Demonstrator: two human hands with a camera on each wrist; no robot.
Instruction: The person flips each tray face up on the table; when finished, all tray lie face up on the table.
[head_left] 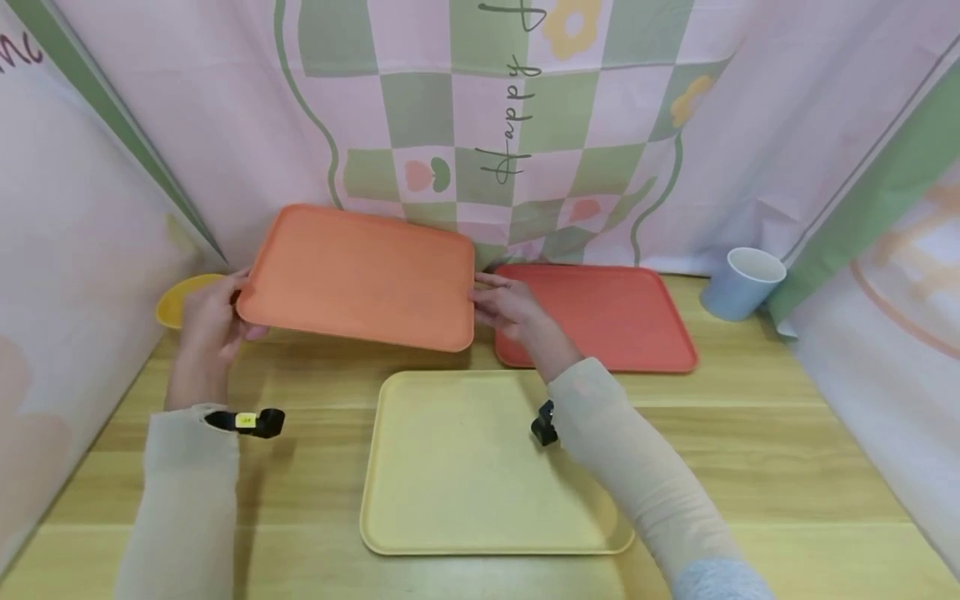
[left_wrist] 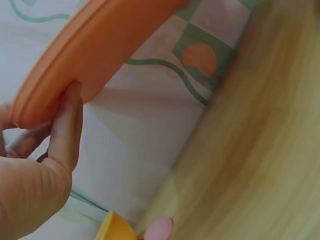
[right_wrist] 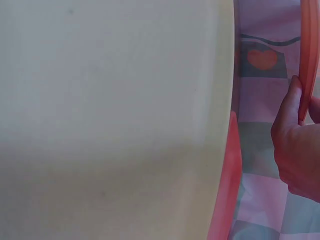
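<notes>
Both hands hold an orange tray [head_left: 363, 279] above the table, tilted with its left end higher at the back. My left hand [head_left: 212, 315] grips its left edge; in the left wrist view the fingers [left_wrist: 67, 125] press against the tray's underside. At the opposite short edge, my right hand [head_left: 513, 307] pinches the rim, the thumb and fingers on either side of it in the right wrist view. A pale yellow tray [head_left: 465, 467] lies flat on the table nearer to me. Behind my right hand lies a red tray [head_left: 615, 321], partly covered by that hand and forearm.
At the back left, a yellow bowl [head_left: 174, 304] stands partly behind my left hand, with a small pink object [left_wrist: 159, 229] beside it. A light blue cup [head_left: 738, 287] is in the back right corner. Printed curtains [head_left: 420, 108] enclose the wooden table [head_left: 750, 450] on three sides.
</notes>
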